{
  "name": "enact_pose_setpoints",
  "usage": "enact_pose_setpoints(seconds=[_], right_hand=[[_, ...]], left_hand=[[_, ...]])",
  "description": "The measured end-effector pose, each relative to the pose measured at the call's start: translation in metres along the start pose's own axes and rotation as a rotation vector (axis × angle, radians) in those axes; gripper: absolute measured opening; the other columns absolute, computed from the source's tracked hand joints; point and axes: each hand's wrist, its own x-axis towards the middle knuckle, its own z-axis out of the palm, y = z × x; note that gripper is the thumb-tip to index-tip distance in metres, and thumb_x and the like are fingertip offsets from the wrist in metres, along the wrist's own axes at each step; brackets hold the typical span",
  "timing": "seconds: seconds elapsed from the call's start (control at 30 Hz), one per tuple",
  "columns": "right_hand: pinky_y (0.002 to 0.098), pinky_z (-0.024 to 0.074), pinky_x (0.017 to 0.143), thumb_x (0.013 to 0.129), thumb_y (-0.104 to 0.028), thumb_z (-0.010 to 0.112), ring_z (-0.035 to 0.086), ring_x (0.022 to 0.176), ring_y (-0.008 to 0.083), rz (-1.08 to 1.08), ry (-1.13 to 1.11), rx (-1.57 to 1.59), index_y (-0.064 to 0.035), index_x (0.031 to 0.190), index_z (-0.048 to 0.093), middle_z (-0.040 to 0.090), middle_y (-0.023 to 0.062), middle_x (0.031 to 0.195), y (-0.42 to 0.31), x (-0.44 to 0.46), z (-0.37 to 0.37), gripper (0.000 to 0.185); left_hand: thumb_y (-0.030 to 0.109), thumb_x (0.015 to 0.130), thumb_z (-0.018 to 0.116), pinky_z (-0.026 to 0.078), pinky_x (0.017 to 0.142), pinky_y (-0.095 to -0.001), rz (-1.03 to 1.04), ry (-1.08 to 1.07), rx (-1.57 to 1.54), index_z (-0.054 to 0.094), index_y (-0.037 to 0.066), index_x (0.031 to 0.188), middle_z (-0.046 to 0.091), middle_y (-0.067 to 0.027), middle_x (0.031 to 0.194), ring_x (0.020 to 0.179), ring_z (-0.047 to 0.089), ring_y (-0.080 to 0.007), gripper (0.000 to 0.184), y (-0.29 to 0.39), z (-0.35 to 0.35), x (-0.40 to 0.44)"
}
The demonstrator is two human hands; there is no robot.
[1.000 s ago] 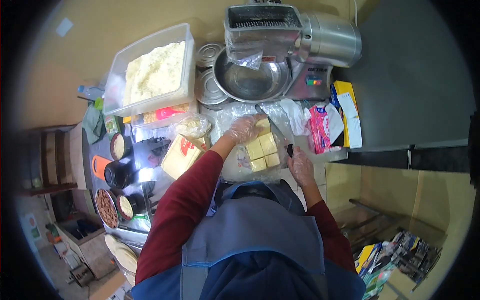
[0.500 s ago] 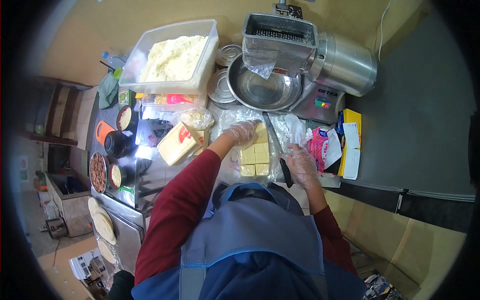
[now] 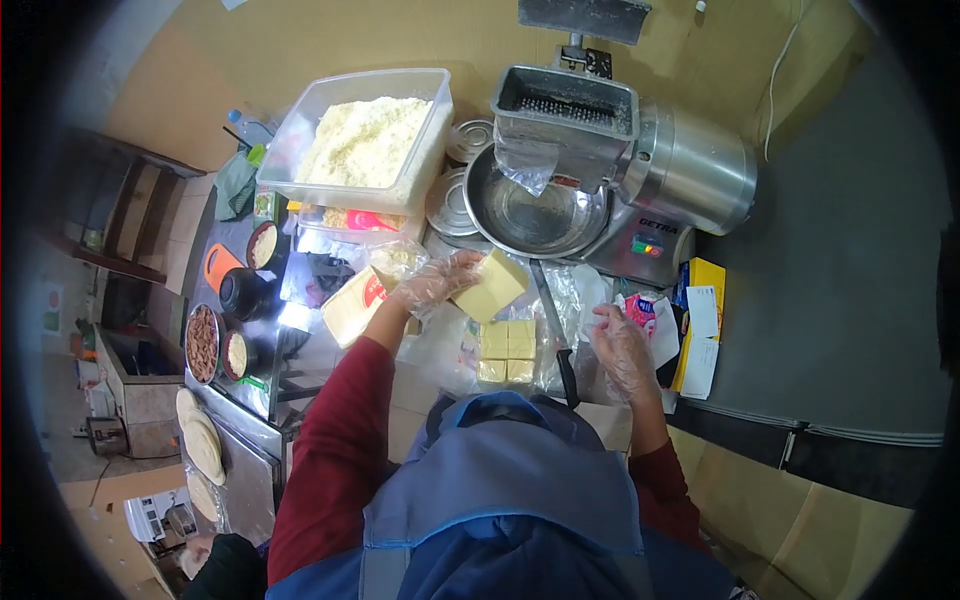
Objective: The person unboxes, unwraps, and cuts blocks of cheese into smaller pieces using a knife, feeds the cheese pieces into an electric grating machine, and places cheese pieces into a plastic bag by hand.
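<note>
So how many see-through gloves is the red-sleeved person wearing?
2: one on the left hand, which holds a pale yellow slab, and one on the right hand, near the pink packet.

The tabletop (image 3: pixel 298 312) is shiny at the left. A see-through plastic sheet (image 3: pixel 575 298) covers its middle. On the sheet sit small yellow blocks (image 3: pixel 507 345), side by side, and 1 knife (image 3: pixel 548 312) with a black handle. To the left are a big pale block (image 3: pixel 352 308) with a red label and a plastic bag (image 3: pixel 397 257). Farther left stand 1 round pan (image 3: pixel 203 342) of brown bits, 1 black bowl (image 3: pixel 243 293) and 2 bowls of white stuff (image 3: pixel 263 245). At the back are 2 round tins (image 3: pixel 452 207) and a big silver machine (image 3: pixel 660 235). A yellow box (image 3: pixel 708 275) is at the right.
</note>
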Motion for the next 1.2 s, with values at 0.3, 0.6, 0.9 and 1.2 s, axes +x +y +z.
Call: enact_pose_setpoints(seconds=[0.3, 0.6, 0.9, 1.2], right_hand=[[0.0391, 0.0499, 0.076, 0.092, -0.016, 0.058, 0.066, 0.084, 0.0299, -0.056, 0.000, 0.178, -0.0034, 0.118, 0.059, 0.067, 0.0143, 0.092, -0.048, 0.010, -0.026, 0.028], [0.0301, 0.0493, 0.076, 0.096, -0.019, 0.057, 0.061, 0.083, 0.0146, 0.001, -0.193, 0.568, -0.0022, 0.120, 0.060, 0.066, 0.0079, 0.091, -0.051, -0.009, 0.002, 0.030], [0.0300, 0.0494, 0.082, 0.097, -0.025, 0.057, 0.063, 0.089, 0.0155, 0.133, -0.273, 0.670, -0.0004, 0.122, 0.058, 0.069, 0.0122, 0.097, -0.027, -0.025, 0.014, 0.035], [0.0337, 0.0504, 0.079, 0.095, -0.018, 0.059, 0.065, 0.084, 0.0197, -0.096, -0.182, 0.387, -0.0022, 0.118, 0.059, 0.067, 0.0141, 0.092, -0.064, 0.014, -0.035, 0.028]], left_hand=[[0.017, 0.096, 0.063, 0.046, 0.105, -0.0327, 0.578, -0.097, -0.428, 0.039, -0.002, 0.146, 0.054, -0.0102, 0.139, 0.125, 0.055, -0.0186, 0.059, 0.146, 0.030, -0.036], [0.027, 0.095, 0.063, 0.048, 0.096, -0.0416, 0.695, 0.231, 0.703, 0.060, 0.015, 0.129, 0.063, -0.0172, 0.123, 0.117, 0.059, -0.0341, 0.037, 0.327, 0.036, -0.016], [0.024, 0.094, 0.064, 0.048, 0.096, -0.0427, 1.015, 0.294, 1.188, 0.062, 0.012, 0.128, 0.064, -0.0178, 0.118, 0.113, 0.059, -0.0354, 0.036, 0.306, 0.043, 0.047], [0.024, 0.096, 0.059, 0.046, 0.100, -0.0410, 0.920, 0.352, 1.453, 0.063, 0.013, 0.127, 0.059, -0.0126, 0.129, 0.116, 0.057, -0.0330, 0.033, 0.268, 0.037, 0.019]])
